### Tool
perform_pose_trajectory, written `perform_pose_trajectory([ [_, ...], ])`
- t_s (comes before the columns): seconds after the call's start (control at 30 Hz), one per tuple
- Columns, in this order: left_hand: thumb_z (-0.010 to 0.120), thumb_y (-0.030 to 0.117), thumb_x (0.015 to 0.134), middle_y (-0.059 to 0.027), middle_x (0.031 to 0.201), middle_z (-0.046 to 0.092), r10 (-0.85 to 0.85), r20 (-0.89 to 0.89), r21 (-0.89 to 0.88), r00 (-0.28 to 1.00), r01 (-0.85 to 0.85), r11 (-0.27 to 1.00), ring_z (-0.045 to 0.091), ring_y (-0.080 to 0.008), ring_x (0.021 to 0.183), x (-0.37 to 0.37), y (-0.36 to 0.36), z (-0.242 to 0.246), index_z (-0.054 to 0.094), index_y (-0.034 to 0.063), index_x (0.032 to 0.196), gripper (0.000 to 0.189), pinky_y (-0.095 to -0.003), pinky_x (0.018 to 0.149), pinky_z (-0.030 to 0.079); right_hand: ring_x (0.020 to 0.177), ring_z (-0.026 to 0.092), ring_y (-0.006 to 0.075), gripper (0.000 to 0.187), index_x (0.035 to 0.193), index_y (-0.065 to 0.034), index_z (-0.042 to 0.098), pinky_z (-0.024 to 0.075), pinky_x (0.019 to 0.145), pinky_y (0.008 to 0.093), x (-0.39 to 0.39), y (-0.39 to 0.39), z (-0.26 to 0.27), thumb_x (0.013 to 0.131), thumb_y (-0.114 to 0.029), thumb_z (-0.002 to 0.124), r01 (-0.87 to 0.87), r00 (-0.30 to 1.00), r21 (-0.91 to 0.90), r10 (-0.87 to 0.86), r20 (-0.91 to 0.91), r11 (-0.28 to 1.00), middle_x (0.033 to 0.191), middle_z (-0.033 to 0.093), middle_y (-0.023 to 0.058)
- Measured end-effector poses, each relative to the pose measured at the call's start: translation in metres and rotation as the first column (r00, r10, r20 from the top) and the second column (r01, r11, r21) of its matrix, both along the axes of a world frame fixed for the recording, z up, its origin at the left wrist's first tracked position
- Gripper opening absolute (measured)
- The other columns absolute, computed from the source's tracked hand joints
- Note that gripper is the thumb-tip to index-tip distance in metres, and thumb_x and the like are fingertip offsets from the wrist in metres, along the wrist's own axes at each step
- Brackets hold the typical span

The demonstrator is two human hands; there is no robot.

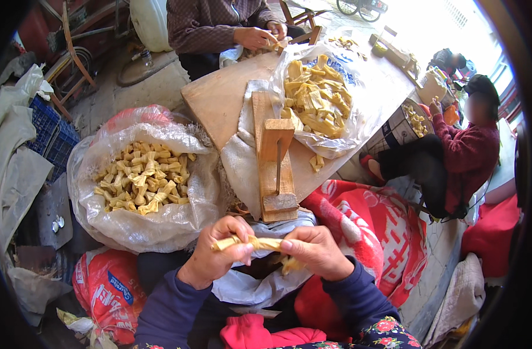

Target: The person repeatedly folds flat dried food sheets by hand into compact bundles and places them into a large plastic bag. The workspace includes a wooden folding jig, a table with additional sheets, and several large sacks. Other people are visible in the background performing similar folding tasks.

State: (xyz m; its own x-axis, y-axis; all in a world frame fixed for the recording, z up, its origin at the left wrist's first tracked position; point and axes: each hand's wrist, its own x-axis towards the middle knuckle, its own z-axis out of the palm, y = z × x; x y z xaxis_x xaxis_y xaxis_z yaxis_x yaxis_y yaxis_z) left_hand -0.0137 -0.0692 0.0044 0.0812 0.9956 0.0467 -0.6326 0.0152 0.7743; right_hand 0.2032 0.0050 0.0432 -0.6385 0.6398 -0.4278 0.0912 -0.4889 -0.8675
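Note:
Both hands hold a twisted pale-yellow strip (pixel 268 243) with a knot near its middle; it looks like tofu skin. My left hand (pixel 205 261) grips the knot and the left end between thumb and fingers. The right end is pinched between the thumb and fingers of my right hand (pixel 325 253). Below them, a white plastic bag (pixel 248 290) lies open over my lap, with a blurred yellowish piece near its right side. Just beyond my hands stands a wooden block frame (pixel 278 131) with an upright metal rod (pixel 278 170).
At left, an open woven sack (pixel 130 229) holds many knotted pieces (pixel 148 174). Loose strips (pixel 318 96) fill a clear bag (pixel 353 131) on the wooden board (pixel 222 104). A co-worker (pixel 209 30) sits across; another (pixel 467 148) sits at right. A red patterned blanket (pixel 392 235) lies nearby.

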Motion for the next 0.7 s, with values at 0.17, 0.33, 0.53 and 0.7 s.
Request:
perform_pose_trajectory([
  [0.17,0.057,-0.007,0.087,-0.0071,0.086,0.060,0.180,-0.209,-0.071,0.961,-0.199,0.977,0.057,-0.0113,0.064,0.006,0.025,0.011,0.056,0.0002,0.111,0.026,-0.0278,0.061,0.052,0.062,0.052,0.0037,0.017,0.094,-0.0011,0.061,0.0427,0.053,0.0212,-0.013,0.017,0.004,0.086,-0.007,0.074,0.232,0.966,0.609,-0.251,-0.054,0.758,0.074,0.061,-0.0015],
  [0.33,0.064,0.006,0.091,0.0015,0.078,0.058,0.271,-0.441,-0.044,0.856,-0.322,0.946,0.052,-0.0052,0.066,0.010,0.060,0.016,0.061,0.0020,0.106,0.016,-0.0211,0.059,0.044,0.060,0.054,0.0056,0.019,0.087,-0.0034,0.061,0.0439,0.054,0.0230,-0.029,0.053,-0.008,0.080,-0.007,0.079,0.130,0.864,0.966,-0.504,0.000,0.223,0.068,0.062,0.0027],
  [0.53,0.067,0.011,0.092,0.0028,0.075,0.054,0.370,-0.563,-0.059,0.739,-0.482,0.874,0.047,-0.0063,0.067,0.007,0.068,0.000,0.061,0.0022,0.092,0.010,-0.0237,0.060,0.041,0.056,0.061,0.0218,0.023,0.082,-0.0069,0.058,0.0471,0.051,0.0329,-0.025,0.075,-0.027,0.080,-0.016,0.079,0.222,0.725,0.905,-0.682,0.095,0.362,0.065,0.062,0.0090],
  [0.7,0.064,0.016,0.094,-0.0091,0.082,0.062,0.550,-0.730,0.381,0.406,-0.428,0.820,0.058,-0.0184,0.070,0.004,0.040,0.015,0.064,0.0013,0.094,0.015,-0.0304,0.066,0.048,0.050,0.053,0.0186,0.023,0.081,-0.0055,0.057,0.0423,0.047,0.0297,-0.020,0.040,-0.025,0.077,-0.003,0.079,0.236,0.874,0.966,-0.458,-0.164,0.103,0.063,0.055,0.0070],
])
